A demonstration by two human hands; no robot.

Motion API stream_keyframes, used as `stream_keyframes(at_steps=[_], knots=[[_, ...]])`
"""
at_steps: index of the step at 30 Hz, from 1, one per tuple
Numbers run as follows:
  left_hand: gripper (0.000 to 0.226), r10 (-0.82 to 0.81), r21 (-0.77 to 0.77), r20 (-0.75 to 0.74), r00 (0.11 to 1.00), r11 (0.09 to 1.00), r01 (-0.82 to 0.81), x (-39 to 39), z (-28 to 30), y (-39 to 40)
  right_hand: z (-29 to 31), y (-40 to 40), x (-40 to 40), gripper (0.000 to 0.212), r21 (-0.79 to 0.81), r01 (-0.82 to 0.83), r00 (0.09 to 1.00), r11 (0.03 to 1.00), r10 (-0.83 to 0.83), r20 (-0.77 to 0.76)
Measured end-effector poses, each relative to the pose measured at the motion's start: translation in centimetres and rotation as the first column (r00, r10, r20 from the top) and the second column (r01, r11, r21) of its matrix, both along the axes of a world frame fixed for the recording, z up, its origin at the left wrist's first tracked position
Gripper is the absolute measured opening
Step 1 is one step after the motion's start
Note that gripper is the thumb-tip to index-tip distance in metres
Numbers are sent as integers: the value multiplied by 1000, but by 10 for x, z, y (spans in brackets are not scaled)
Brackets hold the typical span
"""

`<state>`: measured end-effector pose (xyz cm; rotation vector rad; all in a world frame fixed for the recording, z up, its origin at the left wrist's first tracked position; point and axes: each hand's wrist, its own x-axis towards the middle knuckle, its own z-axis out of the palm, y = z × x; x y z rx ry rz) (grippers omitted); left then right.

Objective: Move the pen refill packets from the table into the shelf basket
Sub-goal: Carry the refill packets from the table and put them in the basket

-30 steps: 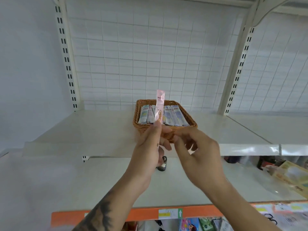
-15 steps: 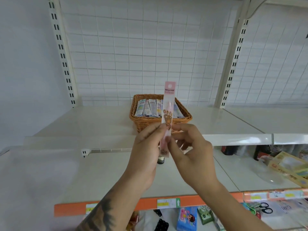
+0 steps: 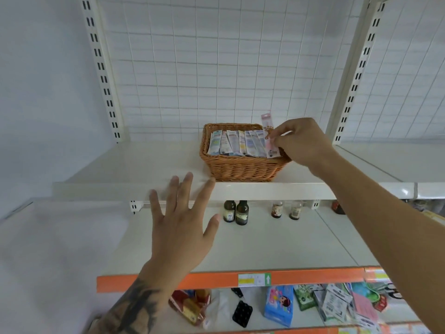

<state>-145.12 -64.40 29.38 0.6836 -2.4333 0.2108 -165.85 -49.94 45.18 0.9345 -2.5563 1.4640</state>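
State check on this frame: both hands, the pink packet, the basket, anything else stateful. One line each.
left hand: open, fingers spread, holding nothing, in front of the shelf edge
right hand: pinches the pink packet at the basket's right end
pink packet: tilted, lower end inside the basket, top sticking above the rim
wicker basket: upright on the upper shelf, holding a row of packets
bottles: upright on the shelf below
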Motion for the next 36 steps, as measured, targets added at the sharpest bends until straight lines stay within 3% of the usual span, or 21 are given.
stream_keyframes(at_steps=[11, 18, 22, 25, 31, 36], knots=[[84, 12, -17, 9, 1000, 1000, -12, -6, -13, -5, 2, -21, -12, 20, 301, 57, 976, 952, 10, -217], [91, 30, 6, -1, 1000, 1000, -30, -7, -13, 1, -20, 7, 3, 19, -4, 6, 983, 1000, -7, -183], [95, 49, 52, 5, 999, 997, -49, -3, -13, 16, -68, 35, 23, 24, -155, -35, 923, 987, -28, -385], [85, 65, 142, 45, 997, 987, -71, 7, -23, 40, -120, 54, 40, 32, -167, -141, 839, 976, 28, -544], [66, 54, 268, 133, 990, 959, -89, 57, -71, 114, -236, 74, 83, 39, 125, -315, 730, 941, 324, -602], [66, 257, 314, 340, 905, 876, -367, 122, -140, 159, -323, 79, 134, 46, 429, -475, 610, 768, 639, -469]])
